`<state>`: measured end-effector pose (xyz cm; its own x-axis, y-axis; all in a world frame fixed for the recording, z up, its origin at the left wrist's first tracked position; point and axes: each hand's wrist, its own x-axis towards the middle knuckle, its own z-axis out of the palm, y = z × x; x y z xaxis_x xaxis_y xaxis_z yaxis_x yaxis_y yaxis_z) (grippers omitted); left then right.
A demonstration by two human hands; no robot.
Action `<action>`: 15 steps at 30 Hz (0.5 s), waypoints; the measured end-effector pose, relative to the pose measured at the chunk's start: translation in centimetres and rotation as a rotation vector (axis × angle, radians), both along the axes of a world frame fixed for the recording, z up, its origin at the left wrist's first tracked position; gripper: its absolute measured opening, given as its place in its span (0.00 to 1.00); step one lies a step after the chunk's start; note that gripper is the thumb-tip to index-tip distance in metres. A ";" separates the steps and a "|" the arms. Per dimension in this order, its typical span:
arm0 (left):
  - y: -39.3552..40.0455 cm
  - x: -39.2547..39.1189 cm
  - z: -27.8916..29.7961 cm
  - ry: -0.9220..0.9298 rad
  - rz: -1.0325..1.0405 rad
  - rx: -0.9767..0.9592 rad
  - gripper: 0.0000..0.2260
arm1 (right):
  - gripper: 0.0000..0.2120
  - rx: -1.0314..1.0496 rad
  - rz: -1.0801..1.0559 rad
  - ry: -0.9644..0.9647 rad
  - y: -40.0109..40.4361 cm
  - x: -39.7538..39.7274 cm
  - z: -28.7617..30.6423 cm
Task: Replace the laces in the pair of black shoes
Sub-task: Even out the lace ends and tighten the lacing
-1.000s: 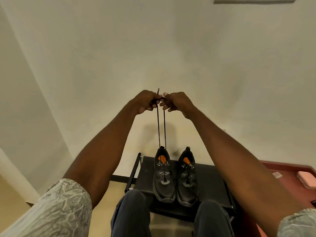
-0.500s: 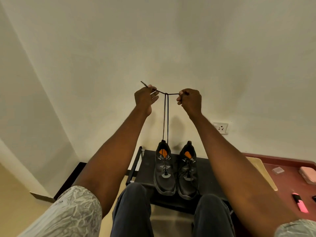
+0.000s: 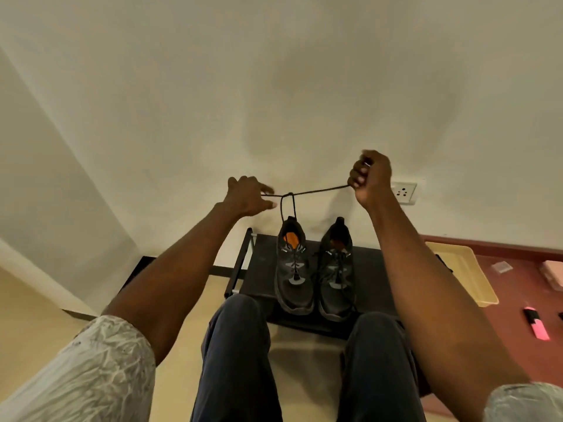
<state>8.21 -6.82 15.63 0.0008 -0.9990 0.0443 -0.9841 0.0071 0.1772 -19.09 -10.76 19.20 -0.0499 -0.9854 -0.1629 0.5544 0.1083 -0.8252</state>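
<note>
Both hands hold a black lace taut above the left shoe of a black pair.

The left hand pinches one end of the lace between thumb and fingertips, while the right hand, raised higher and further right, is clenched round the other end. The two strands cross in a half knot near the left hand, and from there a narrow loop drops to the top of the left shoe, whose orange insole shows. The right shoe stands just beside it, its laces lying loose over the tongue, though how far they are threaded is hard to tell. Both shoes sit side by side, heels far, on a small black rack against the wall, just beyond the person's knees. To the right lie a yellow tray and, nearer, a pink highlighter on a red surface.
</note>
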 end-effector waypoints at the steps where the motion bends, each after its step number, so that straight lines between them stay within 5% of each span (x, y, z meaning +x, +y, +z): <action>1: 0.1 0.0 -0.5 -0.147 -0.017 0.021 0.16 | 0.11 -0.078 0.007 0.318 0.0 0.2 -0.3; 3: -0.1 0.1 -1.2 -0.161 0.016 0.042 0.15 | 0.09 -0.265 0.095 1.031 -0.3 0.5 -1.1; 5: -0.2 0.0 -1.4 0.137 0.084 0.131 0.12 | 0.18 -0.307 0.334 1.603 -0.6 0.6 -2.6; 7: -0.3 0.0 -1.4 0.615 0.144 0.233 0.07 | 0.23 -0.255 0.499 1.993 -0.5 0.7 -4.5; 9: 0.2 0.0 -0.9 0.981 0.193 0.240 0.04 | 0.19 -0.227 0.480 2.125 -0.4 0.7 -5.8; 11: 0.6 0.0 -0.8 1.306 0.199 0.203 0.04 | 0.18 -0.145 0.373 1.861 -0.1 0.8 -6.2; 15: 0.3 -1.9 -1.4 1.888 0.218 0.123 0.15 | 0.14 0.071 0.208 0.543 1.2 2.5 -6.7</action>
